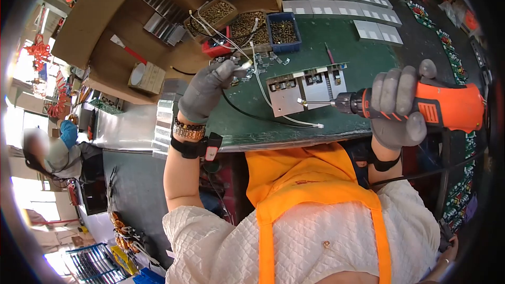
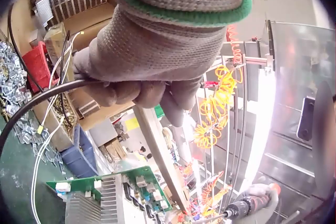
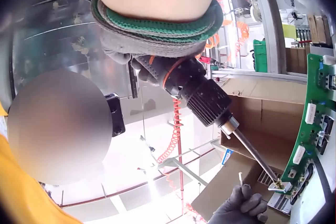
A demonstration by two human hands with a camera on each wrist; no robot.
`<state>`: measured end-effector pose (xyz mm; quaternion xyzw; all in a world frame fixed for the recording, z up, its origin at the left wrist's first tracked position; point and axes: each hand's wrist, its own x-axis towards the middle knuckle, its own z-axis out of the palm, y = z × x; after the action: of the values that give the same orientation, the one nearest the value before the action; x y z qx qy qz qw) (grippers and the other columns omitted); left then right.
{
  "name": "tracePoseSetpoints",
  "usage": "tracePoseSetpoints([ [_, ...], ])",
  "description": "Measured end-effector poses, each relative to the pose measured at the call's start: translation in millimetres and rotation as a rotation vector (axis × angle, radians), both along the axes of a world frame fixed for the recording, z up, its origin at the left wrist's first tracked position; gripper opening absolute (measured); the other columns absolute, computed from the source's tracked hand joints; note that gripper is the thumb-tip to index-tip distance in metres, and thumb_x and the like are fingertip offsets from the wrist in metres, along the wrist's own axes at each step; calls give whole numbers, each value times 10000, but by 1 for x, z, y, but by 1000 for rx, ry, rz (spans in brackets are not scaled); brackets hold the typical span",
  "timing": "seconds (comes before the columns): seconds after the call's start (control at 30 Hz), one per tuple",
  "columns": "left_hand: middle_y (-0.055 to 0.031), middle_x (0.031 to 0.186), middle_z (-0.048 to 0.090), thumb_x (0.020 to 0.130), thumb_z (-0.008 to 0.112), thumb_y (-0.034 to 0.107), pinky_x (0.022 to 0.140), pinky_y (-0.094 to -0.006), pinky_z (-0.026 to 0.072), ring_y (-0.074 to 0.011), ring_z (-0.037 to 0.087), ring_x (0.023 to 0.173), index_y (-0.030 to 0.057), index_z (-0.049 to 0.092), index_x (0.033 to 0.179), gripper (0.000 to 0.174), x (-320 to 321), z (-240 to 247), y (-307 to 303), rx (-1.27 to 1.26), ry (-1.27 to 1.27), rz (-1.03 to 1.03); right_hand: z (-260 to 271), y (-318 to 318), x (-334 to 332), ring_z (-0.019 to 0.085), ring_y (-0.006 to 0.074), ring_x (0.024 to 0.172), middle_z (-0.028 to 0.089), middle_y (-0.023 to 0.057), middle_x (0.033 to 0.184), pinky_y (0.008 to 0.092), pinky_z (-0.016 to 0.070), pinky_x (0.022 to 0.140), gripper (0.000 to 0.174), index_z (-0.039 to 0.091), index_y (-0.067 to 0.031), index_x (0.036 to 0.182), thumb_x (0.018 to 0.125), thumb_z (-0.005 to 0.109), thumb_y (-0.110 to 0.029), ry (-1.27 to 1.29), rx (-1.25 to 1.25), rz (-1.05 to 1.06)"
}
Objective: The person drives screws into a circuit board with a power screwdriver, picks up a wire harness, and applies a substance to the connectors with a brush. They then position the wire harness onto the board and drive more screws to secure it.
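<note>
Bench: green mat on a worktop whose metal front edge runs between the work and the person's orange apron. Far left, cardboard walls close the bench off. Trays of brass screws, a red bin and a blue bin stand close together along the back. Bare mat lies between these bins and the board, with more open mat to the board's right.

Left hand: grey glove, forearm rising from below the front edge, wrist bent, held over the mat left of the board. Fingers curled. The left wrist view shows a black cable running under them, gripped. The fingertips also seem to pinch something small and pale, but it is too blurred to identify.

Centre: heat-sink board lies on the mat near the front edge. A white wire trails past its left side.

Right hand: grey glove, fingers wrapped fully round an orange electric screwdriver, which is held level and points left. Its bit reaches the board's near left part. In the right wrist view the tip sits on a brass screw at the board's edge. The hands are apart, with the board between them.
</note>
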<state>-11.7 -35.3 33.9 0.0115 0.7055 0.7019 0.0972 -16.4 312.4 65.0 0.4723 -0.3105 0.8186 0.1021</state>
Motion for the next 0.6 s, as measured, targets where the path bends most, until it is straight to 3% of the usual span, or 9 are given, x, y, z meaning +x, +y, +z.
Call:
tracePoseSetpoints([
  [0.07, 17, 819, 612, 939, 627, 359, 706, -222, 388, -56, 446, 741, -4, 690, 992, 372, 1, -3, -1, 63, 1, -23, -1, -4, -4, 536, 145, 592, 559, 12, 755, 280, 446, 533, 645, 350, -39, 1370, 828, 673, -169, 29, 34, 16],
  [0.13, -4, 861, 661, 923, 644, 328, 758, -220, 425, -62, 525, 793, -8, 696, 951, 341, 3, -3, 1, -141, 48, -61, -1, -10, -7, 556, 152, 594, 571, 14, 747, 280, 461, 523, 649, 355, -41, 1362, 817, 684, -165, 58, 63, 37],
  [0.23, 5, 814, 651, 889, 686, 284, 788, -235, 448, -78, 568, 836, -7, 701, 915, 292, 11, -2, 9, -244, 59, -55, -3, -17, -13, 531, 112, 523, 560, -18, 682, 251, 438, 479, 675, 406, -68, 1370, 770, 699, -164, 113, 93, 64],
  [0.4, -19, 813, 664, 809, 738, 164, 726, -266, 460, -106, 589, 798, 6, 701, 892, 182, 25, -18, 27, -251, 19, -42, 3, -27, -17, 532, 121, 520, 564, -9, 681, 254, 440, 474, 676, 415, -80, 1366, 759, 704, -157, 155, 153, 92],
  [0.47, -67, 793, 674, 772, 743, 131, 706, -279, 460, -146, 608, 777, 27, 715, 868, 144, 24, -26, 35, -693, 287, -43, 4, -34, -21, 526, 123, 509, 563, -5, 680, 262, 441, 464, 669, 420, -80, 1359, 759, 707, -161, 168, 163, 138],
  [0.5, -100, 770, 659, 744, 761, 164, 696, -324, 456, -214, 608, 758, 53, 721, 828, 145, 21, -33, 38, -717, 318, -37, 2, -39, -21, 518, 126, 493, 564, -2, 680, 268, 440, 454, 656, 419, -75, 1353, 765, 698, -154, 133, 145, 102],
  [0.53, -100, 770, 659, 744, 761, 164, 696, -324, 456, -214, 608, 758, 53, 721, 828, 145, 20, -38, 41, -713, 321, -36, 2, -39, -22, 518, 126, 493, 564, -2, 680, 268, 440, 454, 656, 419, -75, 1353, 765, 698, -154, 135, 150, 101],
  [0.6, -91, 739, 641, 739, 774, 224, 706, -374, 448, -266, 587, 741, 62, 706, 800, 186, 21, -43, 44, -887, 616, 36, 4, -41, -28, 562, 173, 599, 562, 33, 723, 270, 491, 558, 686, 318, 13, 1382, 801, 654, -126, 206, 172, 170],
])
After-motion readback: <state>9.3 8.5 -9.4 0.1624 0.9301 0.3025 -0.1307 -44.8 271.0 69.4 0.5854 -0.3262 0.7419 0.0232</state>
